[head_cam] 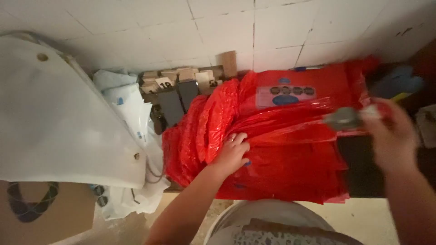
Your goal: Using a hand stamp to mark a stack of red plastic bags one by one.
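A big pile of red plastic bags lies in the middle of the frame, on a surface that is hidden under it. The bags look thin, soft and light, and a bit slippery, so they would likely slide over each other. The edges or the top layer look like the best place to take hold.

The left hand lies flat on the pile, fingers spread and pressing down, not gripping. The right hand, at the right of the frame, is blurry. Its fingers look closed around a small grey thing and a bit of red plastic, but it is hard to be sure.

To the upper left of the bags are small wooden blocks and dark flat pieces. White plastic sheets lie beside a big white curved thing at the left. A brown cardboard box sits in the lower left. A white bucket is at the bottom. The wall behind has pale tiles.
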